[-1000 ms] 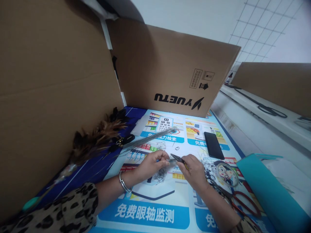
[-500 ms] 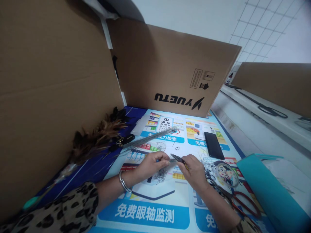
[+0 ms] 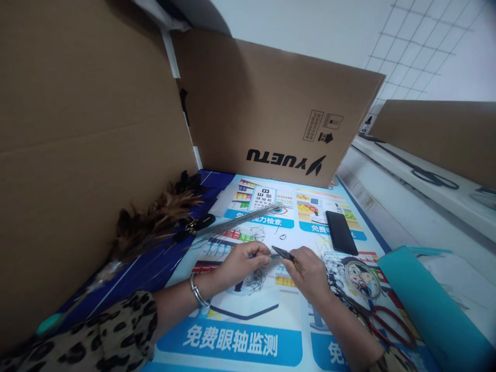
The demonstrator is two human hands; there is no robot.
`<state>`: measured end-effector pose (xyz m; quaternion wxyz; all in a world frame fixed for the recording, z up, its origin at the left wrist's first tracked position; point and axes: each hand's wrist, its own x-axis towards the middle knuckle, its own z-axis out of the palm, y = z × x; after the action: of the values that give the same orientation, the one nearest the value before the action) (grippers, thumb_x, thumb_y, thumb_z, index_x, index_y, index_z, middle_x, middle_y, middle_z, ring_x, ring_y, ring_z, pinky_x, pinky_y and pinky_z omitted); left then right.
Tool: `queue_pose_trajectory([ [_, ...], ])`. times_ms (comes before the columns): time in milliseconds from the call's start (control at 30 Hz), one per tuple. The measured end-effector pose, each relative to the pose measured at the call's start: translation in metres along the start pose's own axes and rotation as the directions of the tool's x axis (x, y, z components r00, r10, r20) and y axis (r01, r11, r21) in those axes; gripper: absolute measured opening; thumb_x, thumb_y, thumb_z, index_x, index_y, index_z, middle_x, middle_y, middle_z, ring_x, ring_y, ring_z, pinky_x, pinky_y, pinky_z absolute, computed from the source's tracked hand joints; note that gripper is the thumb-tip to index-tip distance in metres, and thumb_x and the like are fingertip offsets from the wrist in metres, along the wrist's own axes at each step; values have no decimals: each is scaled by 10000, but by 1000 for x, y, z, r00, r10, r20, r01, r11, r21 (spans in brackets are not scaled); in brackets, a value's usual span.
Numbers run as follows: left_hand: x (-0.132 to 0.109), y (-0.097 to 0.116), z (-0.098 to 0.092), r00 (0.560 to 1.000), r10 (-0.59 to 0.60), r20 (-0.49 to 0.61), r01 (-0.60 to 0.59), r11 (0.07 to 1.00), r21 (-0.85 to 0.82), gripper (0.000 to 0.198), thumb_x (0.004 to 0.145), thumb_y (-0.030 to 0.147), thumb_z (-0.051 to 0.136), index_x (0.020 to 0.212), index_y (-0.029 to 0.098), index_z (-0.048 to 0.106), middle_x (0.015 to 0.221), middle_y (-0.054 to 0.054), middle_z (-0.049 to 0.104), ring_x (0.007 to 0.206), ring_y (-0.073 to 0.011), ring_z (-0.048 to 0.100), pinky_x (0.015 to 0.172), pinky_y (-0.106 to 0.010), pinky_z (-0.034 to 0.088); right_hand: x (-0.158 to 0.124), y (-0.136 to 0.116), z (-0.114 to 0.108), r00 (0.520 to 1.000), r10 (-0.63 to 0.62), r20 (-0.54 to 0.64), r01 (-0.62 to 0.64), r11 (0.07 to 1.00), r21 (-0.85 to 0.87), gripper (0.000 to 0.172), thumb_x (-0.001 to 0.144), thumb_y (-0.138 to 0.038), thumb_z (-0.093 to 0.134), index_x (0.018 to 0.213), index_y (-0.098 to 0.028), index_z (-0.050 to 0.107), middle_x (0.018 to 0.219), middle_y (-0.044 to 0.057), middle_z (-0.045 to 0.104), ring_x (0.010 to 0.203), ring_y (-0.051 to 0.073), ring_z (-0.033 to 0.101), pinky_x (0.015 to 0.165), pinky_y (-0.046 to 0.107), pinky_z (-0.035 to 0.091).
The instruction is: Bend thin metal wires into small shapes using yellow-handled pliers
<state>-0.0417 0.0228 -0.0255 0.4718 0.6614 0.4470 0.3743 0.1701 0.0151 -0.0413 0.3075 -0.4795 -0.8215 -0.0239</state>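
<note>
My right hand [image 3: 310,274] is wrapped round a pair of dark-tipped pliers [image 3: 284,253], whose jaws point left. Close beside those jaws, my left hand [image 3: 248,261] is pinched, thumb against fingers, on something thin that I cannot make out clearly. Under and beside my left hand lies a tangle of fine wire [image 3: 256,281]. Beyond both hands a bundle of straight thin wires [image 3: 240,219] stretches across the printed table cover [image 3: 232,310]. A small dark loop [image 3: 282,237] rests just past the pliers.
Right of my hands are a black phone [image 3: 341,232], red-handled scissors [image 3: 393,325], a clear roll of tape [image 3: 362,279] and a teal box [image 3: 434,305]. Brown feathers [image 3: 155,219] lie at the left. Cardboard walls [image 3: 279,103] stand at the left and back.
</note>
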Motion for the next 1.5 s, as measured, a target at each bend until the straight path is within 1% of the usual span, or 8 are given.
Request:
queue_pose_trajectory([
  [200,1,-4,1,999,42,-3,-42,999,34,114,738,236,546,730,136,600,671,1,566,643,-105,497,599,-205,392,-1,0,1,1000,9,15,-10,1000,18,217,846,-379,495,870,-177,571,771,55,553,778,163,509,696,256,385],
  [567,0,-2,2,998,57,-30,-55,996,75,120,741,238,547,685,136,580,662,3,558,638,-101,491,593,-204,385,0,1,3,1000,-2,2,2,1000,19,215,843,-382,496,864,-183,572,766,54,554,769,163,515,696,260,391],
  [667,1,-5,2,999,28,-30,-29,999,-16,132,729,265,581,708,135,571,648,12,541,612,-91,477,572,-200,375,0,1,2,1000,17,2,-17,1000,16,215,847,-384,489,861,-186,570,763,52,554,766,162,518,689,257,391],
  [800,2,-9,2,997,-67,36,74,966,-249,227,724,335,608,793,124,563,656,9,544,575,-82,475,540,-200,369,0,1,1,999,47,-9,-47,999,6,220,854,-389,475,834,-191,570,752,48,551,757,158,520,681,250,391],
  [933,2,-9,2,995,-67,78,89,938,-336,276,769,368,565,882,116,572,749,-34,594,658,-105,528,613,-229,407,1,2,1,998,56,-10,-56,998,6,219,855,-385,474,831,-190,570,750,46,549,751,155,518,678,248,389],
  [1067,2,-10,3,997,-48,55,63,942,-329,263,773,339,569,922,123,549,777,-38,598,692,-110,544,641,-233,418,1,3,1,999,49,-18,-49,999,-2,225,851,-394,479,832,-190,570,741,43,548,739,152,518,668,248,388],
  [1267,2,-12,5,1000,-3,-7,1,972,-234,253,768,315,568,949,144,525,707,-2,580,631,-96,528,614,-220,421,1,3,2,998,37,-47,-39,999,-31,234,852,-400,474,818,-192,575,720,40,539,728,152,516,656,246,385],
  [1500,0,-6,3,999,30,-10,-31,984,-176,237,771,312,555,944,151,532,689,6,566,620,-94,515,609,-214,416,0,3,3,1000,18,-16,-19,998,-53,228,848,-395,483,825,-190,578,732,49,539,742,160,509,673,256,383],
])
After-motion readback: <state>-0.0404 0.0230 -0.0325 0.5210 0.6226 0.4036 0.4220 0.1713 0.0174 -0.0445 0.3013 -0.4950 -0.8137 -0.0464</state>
